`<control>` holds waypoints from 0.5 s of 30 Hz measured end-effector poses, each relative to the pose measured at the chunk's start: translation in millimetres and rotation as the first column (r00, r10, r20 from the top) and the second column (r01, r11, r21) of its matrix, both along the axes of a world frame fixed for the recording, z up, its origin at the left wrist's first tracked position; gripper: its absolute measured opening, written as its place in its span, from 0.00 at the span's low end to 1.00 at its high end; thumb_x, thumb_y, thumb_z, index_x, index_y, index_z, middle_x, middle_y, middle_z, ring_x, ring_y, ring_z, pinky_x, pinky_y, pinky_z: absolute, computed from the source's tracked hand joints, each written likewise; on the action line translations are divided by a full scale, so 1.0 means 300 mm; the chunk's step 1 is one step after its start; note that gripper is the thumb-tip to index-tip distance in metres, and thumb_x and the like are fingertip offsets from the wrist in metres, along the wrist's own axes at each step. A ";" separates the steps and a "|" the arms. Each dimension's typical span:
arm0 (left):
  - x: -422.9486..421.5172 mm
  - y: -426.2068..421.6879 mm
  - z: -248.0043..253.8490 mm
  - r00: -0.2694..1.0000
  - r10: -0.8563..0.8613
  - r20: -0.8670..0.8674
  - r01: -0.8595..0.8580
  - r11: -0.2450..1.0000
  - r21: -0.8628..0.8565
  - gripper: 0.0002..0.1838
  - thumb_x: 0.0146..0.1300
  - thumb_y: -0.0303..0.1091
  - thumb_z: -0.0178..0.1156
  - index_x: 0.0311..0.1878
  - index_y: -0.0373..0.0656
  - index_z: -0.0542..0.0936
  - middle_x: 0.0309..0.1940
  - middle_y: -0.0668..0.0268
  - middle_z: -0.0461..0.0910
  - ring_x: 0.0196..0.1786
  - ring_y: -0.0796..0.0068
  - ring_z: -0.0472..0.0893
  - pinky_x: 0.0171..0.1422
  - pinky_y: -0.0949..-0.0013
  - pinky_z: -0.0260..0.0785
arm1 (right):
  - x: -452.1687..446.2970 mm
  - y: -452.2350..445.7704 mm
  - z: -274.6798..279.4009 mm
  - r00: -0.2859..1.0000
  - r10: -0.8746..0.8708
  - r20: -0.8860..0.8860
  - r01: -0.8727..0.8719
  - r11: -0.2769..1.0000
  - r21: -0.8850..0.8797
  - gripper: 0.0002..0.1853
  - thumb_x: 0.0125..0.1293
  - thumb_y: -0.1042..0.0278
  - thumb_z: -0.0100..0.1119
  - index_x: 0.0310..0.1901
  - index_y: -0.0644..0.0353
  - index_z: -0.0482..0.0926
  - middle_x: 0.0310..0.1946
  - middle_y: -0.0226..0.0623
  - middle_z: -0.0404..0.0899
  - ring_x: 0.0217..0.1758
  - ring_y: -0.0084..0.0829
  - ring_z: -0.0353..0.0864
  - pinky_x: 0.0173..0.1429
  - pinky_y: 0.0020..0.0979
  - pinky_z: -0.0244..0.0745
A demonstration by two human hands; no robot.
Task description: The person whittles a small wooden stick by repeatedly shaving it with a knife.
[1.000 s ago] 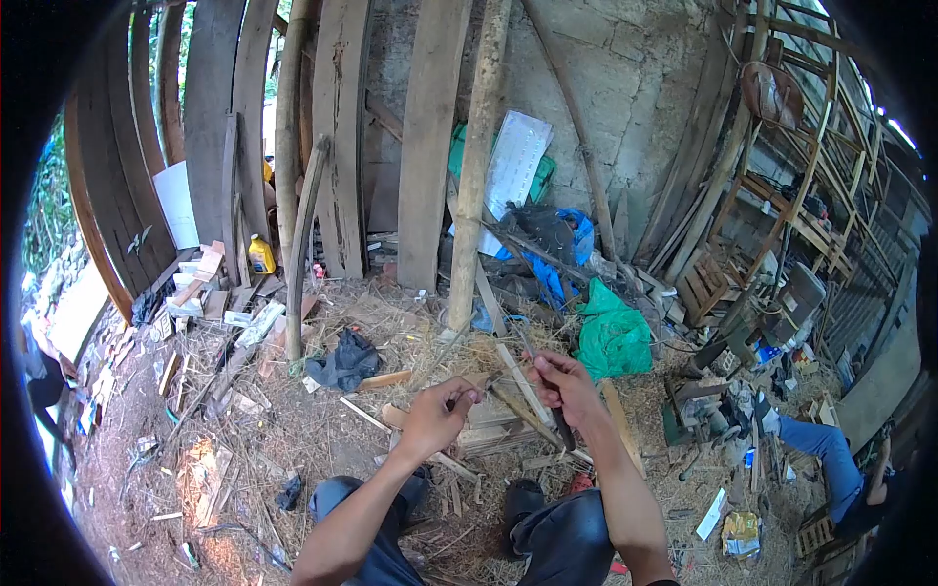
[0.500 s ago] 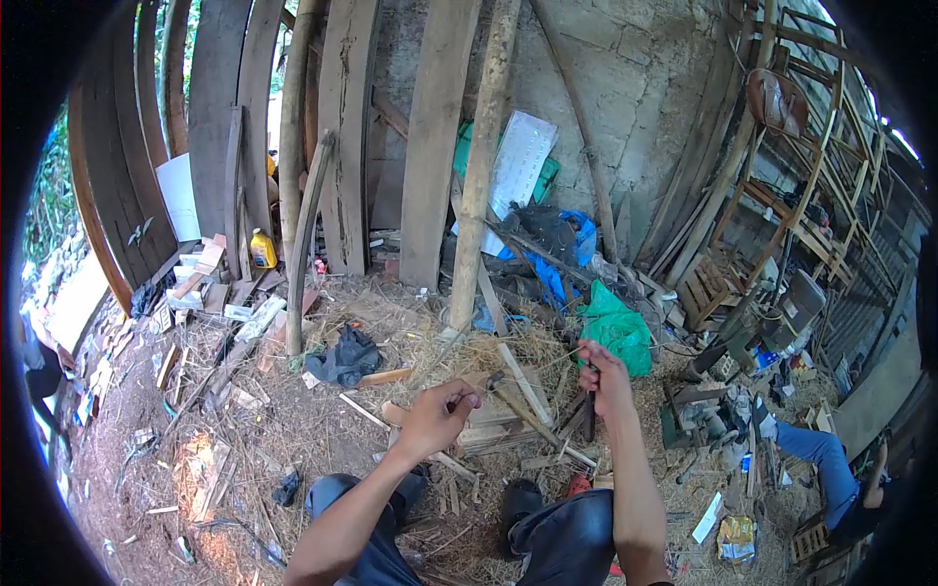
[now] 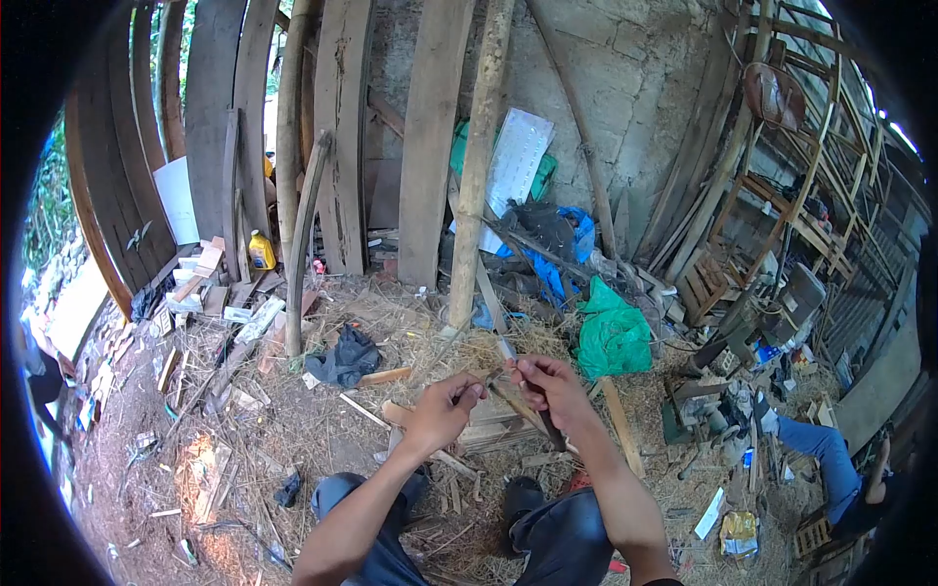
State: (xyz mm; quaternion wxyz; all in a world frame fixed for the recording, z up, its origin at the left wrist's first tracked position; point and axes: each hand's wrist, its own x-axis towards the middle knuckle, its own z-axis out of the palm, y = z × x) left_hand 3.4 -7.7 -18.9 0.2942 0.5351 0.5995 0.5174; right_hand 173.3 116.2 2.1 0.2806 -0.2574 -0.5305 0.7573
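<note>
Above my knees, my left hand [image 3: 442, 415] is closed in a pinch, with thumb and forefinger together; what it holds, if anything, is too small to make out. To its right, my right hand [image 3: 555, 391] is closed around a knife, whose dark handle [image 3: 553, 430] points down below the fist. The pale blade [image 3: 505, 348] seems to rise from the fingers toward the upper left. A small gap separates the two hands. Wood pieces [image 3: 489, 435] lie on the ground beneath them.
A wooden pole [image 3: 473, 186] stands ahead. Beyond my right hand is a green plastic bag [image 3: 614, 332], and a black bag [image 3: 346, 357] lies left. Another person's leg in jeans [image 3: 826, 451] shows at right. A yellow bottle [image 3: 261, 251] stands near the upright boards.
My right hand moved out to the right, then came back left toward my left hand with the knife. My left hand stayed nearly in place, still pinched.
</note>
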 end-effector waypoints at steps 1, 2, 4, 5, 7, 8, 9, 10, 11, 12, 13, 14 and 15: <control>0.001 0.000 -0.002 0.999 0.002 -0.042 0.000 0.998 0.058 0.09 0.69 0.31 0.52 0.41 0.36 0.78 0.27 0.68 0.78 0.30 0.84 0.71 0.35 0.74 0.63 | 0.014 0.022 -0.018 1.000 -0.013 -0.020 0.013 1.000 0.004 0.12 0.70 0.67 0.54 0.47 0.66 0.77 0.27 0.27 0.76 0.17 0.14 0.59 0.19 0.18 0.52; -0.001 -0.003 0.005 0.999 0.006 -0.036 -0.004 0.998 0.060 0.09 0.69 0.31 0.52 0.41 0.36 0.78 0.27 0.68 0.78 0.30 0.84 0.71 0.35 0.74 0.63 | 0.032 0.053 -0.015 1.000 -0.009 -0.013 0.009 1.000 0.007 0.12 0.70 0.67 0.54 0.47 0.66 0.77 0.27 0.27 0.76 0.17 0.14 0.59 0.19 0.18 0.52; -0.002 -0.018 0.016 0.999 -0.003 -0.041 0.004 1.000 0.010 0.09 0.69 0.31 0.52 0.41 0.35 0.78 0.28 0.67 0.79 0.30 0.84 0.70 0.35 0.73 0.63 | 0.081 0.103 -0.006 0.961 -0.262 -0.086 0.256 0.964 -0.075 0.11 0.69 0.68 0.54 0.47 0.66 0.77 0.27 0.27 0.76 0.17 0.14 0.60 0.19 0.18 0.52; -0.003 -0.016 0.005 0.999 -0.006 -0.038 0.006 1.000 0.012 0.09 0.69 0.31 0.52 0.41 0.35 0.78 0.28 0.67 0.79 0.30 0.84 0.70 0.35 0.73 0.63 | 0.101 0.113 -0.008 0.961 -0.265 -0.083 0.260 0.963 -0.072 0.11 0.69 0.68 0.54 0.47 0.66 0.77 0.27 0.27 0.76 0.17 0.14 0.60 0.19 0.18 0.52; -0.008 -0.009 -0.020 0.999 0.021 -0.026 -0.018 0.993 0.114 0.06 0.65 0.29 0.54 0.39 0.38 0.79 0.23 0.59 0.78 0.24 0.73 0.73 0.31 0.68 0.65 | 0.122 0.125 -0.013 0.948 -0.295 -0.120 0.292 0.956 -0.038 0.11 0.70 0.68 0.53 0.47 0.66 0.77 0.27 0.27 0.75 0.16 0.14 0.60 0.19 0.18 0.52; -0.007 -0.012 -0.013 0.999 0.024 -0.024 -0.022 0.993 0.117 0.06 0.65 0.29 0.54 0.39 0.38 0.79 0.23 0.59 0.78 0.24 0.73 0.73 0.31 0.68 0.65 | 0.114 0.111 -0.008 0.949 -0.291 -0.118 0.289 0.957 -0.035 0.11 0.70 0.68 0.53 0.47 0.66 0.77 0.27 0.27 0.75 0.16 0.14 0.60 0.19 0.18 0.52; -0.005 -0.019 0.000 0.998 0.023 -0.055 -0.020 0.999 0.044 0.07 0.67 0.30 0.54 0.39 0.37 0.79 0.25 0.63 0.78 0.26 0.78 0.72 0.33 0.70 0.64 | 0.102 0.087 -0.009 0.962 -0.252 -0.105 0.253 0.967 -0.005 0.11 0.70 0.68 0.53 0.47 0.66 0.77 0.28 0.27 0.76 0.16 0.14 0.60 0.19 0.18 0.52; -0.003 -0.023 0.007 0.996 0.017 -0.087 -0.020 0.999 -0.030 0.08 0.69 0.31 0.54 0.40 0.36 0.78 0.26 0.67 0.78 0.29 0.82 0.70 0.34 0.73 0.64 | 0.085 0.057 -0.006 0.972 -0.215 -0.092 0.218 0.976 0.023 0.11 0.70 0.68 0.52 0.48 0.65 0.76 0.28 0.27 0.76 0.16 0.14 0.60 0.19 0.18 0.52; 0.002 -0.021 0.009 0.996 0.017 -0.088 -0.020 0.999 -0.029 0.08 0.69 0.31 0.54 0.40 0.36 0.78 0.26 0.67 0.78 0.29 0.82 0.70 0.34 0.73 0.64 | 0.065 0.025 0.001 0.984 -0.163 -0.067 0.166 0.985 0.040 0.09 0.71 0.68 0.52 0.46 0.65 0.75 0.29 0.29 0.77 0.17 0.14 0.61 0.19 0.18 0.52; 0.009 -0.018 0.010 0.995 0.028 -0.092 -0.027 1.000 0.008 0.08 0.69 0.31 0.54 0.40 0.36 0.78 0.26 0.67 0.78 0.29 0.82 0.70 0.34 0.73 0.64 | 0.041 -0.006 -0.001 0.984 -0.162 -0.068 0.165 0.985 0.042 0.09 0.71 0.68 0.52 0.46 0.65 0.75 0.29 0.29 0.77 0.17 0.14 0.61 0.19 0.18 0.52; 0.013 -0.016 0.012 0.995 0.039 -0.097 -0.035 0.998 0.045 0.08 0.68 0.31 0.54 0.40 0.36 0.78 0.26 0.66 0.78 0.29 0.81 0.70 0.35 0.72 0.64 | 0.017 -0.037 -0.006 0.995 -0.092 -0.027 0.092 0.996 0.003 0.09 0.71 0.68 0.52 0.44 0.65 0.75 0.29 0.29 0.77 0.17 0.15 0.61 0.19 0.19 0.53; 0.014 -0.014 0.010 0.994 0.040 -0.097 -0.035 0.998 0.046 0.08 0.68 0.31 0.54 0.40 0.36 0.78 0.26 0.66 0.78 0.29 0.81 0.70 0.35 0.72 0.64 | -0.001 -0.055 -0.011 1.000 -0.020 0.012 0.020 0.999 -0.041 0.08 0.71 0.68 0.52 0.42 0.65 0.75 0.29 0.29 0.77 0.17 0.15 0.62 0.19 0.19 0.53; 0.011 -0.011 0.007 0.997 0.037 -0.064 -0.034 0.998 0.054 0.07 0.68 0.30 0.54 0.40 0.36 0.78 0.26 0.66 0.78 0.29 0.81 0.71 0.35 0.72 0.64 | -0.012 -0.056 -0.013 1.000 -0.013 0.016 0.013 1.000 -0.001 0.08 0.70 0.67 0.54 0.40 0.64 0.74 0.29 0.30 0.77 0.17 0.16 0.62 0.19 0.19 0.54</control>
